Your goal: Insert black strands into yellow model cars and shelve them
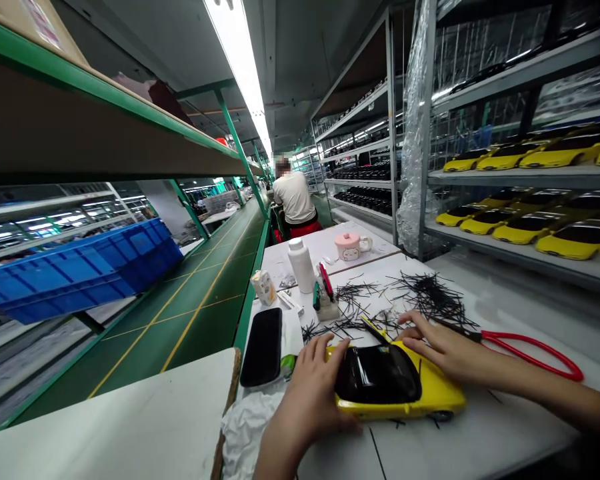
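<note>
A yellow toy car (pixel 447 390) with a glossy black roof and windows lies on the white worktop, one door (pixel 374 328) swung out on its far side. My left hand (pixel 313 380) grips one end of it, fingers over the top and thumb on the near side. Across the other end lies my right hand (pixel 435 347), its fingers curled over the far edge near the door; their tips are partly hidden. Red-handled scissors or cutters (pixel 533 353) lie beside my right wrist. Thin black strips (pixel 433 297) are scattered behind the car.
On the left are a black phone (pixel 263 347), crumpled white paper (pixel 247 427) and a green conveyor (pixel 190 320). A white bottle (pixel 303 267), small box (pixel 263 288) and pink-lidded mug (pixel 351 247) stand farther back. Racks (pixel 505 180) hold several yellow cars. A person (pixel 295 197) sits ahead.
</note>
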Demonstrator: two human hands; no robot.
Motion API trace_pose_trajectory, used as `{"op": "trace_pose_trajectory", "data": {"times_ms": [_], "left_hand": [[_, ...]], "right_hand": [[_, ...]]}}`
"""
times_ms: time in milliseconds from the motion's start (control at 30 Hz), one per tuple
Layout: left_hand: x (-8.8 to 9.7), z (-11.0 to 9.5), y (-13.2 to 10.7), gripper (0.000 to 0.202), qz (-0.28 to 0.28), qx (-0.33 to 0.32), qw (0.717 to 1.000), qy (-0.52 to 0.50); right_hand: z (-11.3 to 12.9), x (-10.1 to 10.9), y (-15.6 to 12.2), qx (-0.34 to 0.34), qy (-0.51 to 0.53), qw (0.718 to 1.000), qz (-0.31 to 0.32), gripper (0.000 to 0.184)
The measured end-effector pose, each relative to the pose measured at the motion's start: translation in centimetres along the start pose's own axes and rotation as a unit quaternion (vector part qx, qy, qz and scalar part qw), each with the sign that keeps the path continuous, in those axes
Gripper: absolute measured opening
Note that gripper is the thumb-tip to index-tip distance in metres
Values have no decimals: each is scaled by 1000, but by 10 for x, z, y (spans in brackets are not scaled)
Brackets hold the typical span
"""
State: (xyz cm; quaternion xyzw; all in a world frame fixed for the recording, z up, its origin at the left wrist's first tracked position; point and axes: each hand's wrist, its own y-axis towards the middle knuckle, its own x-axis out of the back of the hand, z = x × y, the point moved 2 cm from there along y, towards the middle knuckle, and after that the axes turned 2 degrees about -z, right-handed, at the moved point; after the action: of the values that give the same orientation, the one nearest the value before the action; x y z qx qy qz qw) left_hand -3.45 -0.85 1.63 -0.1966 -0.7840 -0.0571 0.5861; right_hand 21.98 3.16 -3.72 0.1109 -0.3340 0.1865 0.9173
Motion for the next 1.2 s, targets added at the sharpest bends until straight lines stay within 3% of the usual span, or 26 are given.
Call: {"op": "trace_pose_trajectory", "data": {"times_ms": [167,267,367,433,533,600,667,767,833,867,933,967,1000,1100,1200], "left_hand": [[-6,-2,15,103,-73,58,995,26],[-17,0,25,89,-54,55,996,-41],[-22,6,28,80,-29,1,986,-162],[-22,12,29,76,-13,-15,970,-244],[-23,15,34,72,5,3,924,-381],[-24,11,38,69,10,12,890,-455],[-24,5,41,64,12,13,878,-479],[-21,-2,41,60,14,4,896,-443],[-16,-2,37,58,19,-19,914,-405],[-15,-1,35,57,23,-33,920,-390],[-13,2,31,55,32,-53,928,-368],[-13,3,30,55,36,-59,930,-361],[-14,4,29,56,38,-63,932,-354],[-18,4,29,57,41,-71,939,-333],[-20,0,29,54,25,-69,945,-319]], "right_hand": [[-13,11,-59,-90,83,992,-26,40],[-19,12,-85,-116,165,979,-21,43],[-12,2,-103,-100,303,947,50,35],[-1,-8,-109,-71,389,911,118,31],[21,-27,-109,-53,462,867,178,44],[35,-39,-106,-66,482,853,188,55],[50,-46,-101,-73,479,854,190,60],[65,-40,-91,-47,399,894,198,45],[59,-27,-79,-33,290,941,169,29],[50,-19,-71,-37,222,966,128,31],[25,-1,-53,-20,22,999,-41,28],[10,6,-45,-25,-89,989,-120,23],[-5,9,-37,-42,-179,970,-157,20],[-40,12,-22,-66,-262,953,-138,14],[-48,17,-21,-64,-256,957,-119,15]]}}
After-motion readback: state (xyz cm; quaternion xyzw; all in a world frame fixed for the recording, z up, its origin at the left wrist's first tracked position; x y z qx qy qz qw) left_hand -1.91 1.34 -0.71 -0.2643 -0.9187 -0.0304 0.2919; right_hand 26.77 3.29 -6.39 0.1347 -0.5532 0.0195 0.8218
